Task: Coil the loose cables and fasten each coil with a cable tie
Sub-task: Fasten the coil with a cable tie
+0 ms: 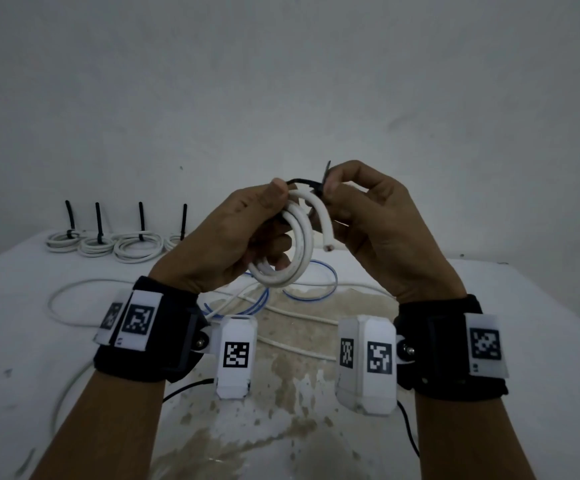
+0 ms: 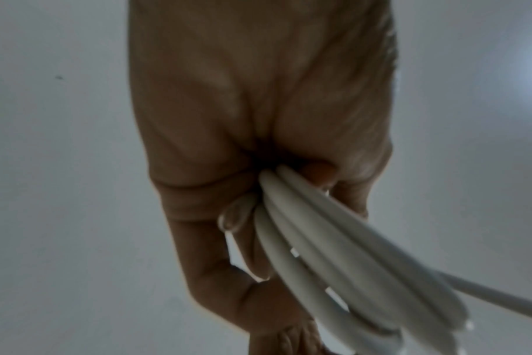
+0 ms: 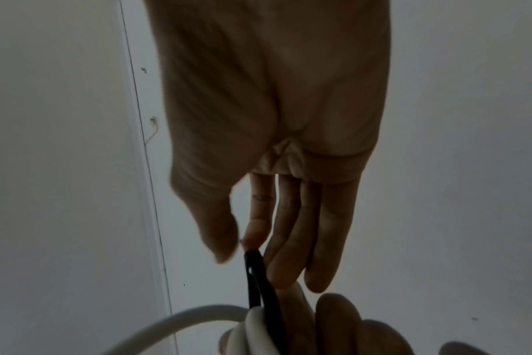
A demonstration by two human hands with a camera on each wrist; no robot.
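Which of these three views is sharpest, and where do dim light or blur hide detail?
Head view: dim but sharpest, white coil and black cable tie readable. Left wrist view: left hand and coil soft, close to the lens. Right wrist view: darkest, right hand backlit, tie nearly a silhouette.

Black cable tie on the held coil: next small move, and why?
Probably pull the cable tie tail through with the right hand to cinch it. The left hand grips the white coil in mid-air, and the tie forms a slack loop over its strands, pinched by the right fingers.
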